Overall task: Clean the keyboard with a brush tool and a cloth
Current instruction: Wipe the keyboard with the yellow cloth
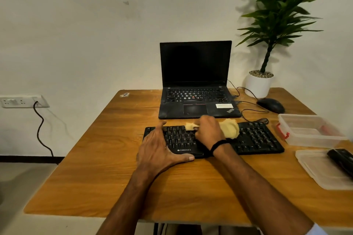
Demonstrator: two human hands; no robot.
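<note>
Right hand grips the yellow cloth on the keyboard — left hand, fingers spread, steadies it.

We see a wooden table; on it lie keyboard, laptop, mouse, plant pot, box, lid.

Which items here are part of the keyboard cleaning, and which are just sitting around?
In use: keyboard, yellow cloth, right hand, left hand.
Idle: laptop, mouse, potted plant, clear container, lid.
</note>
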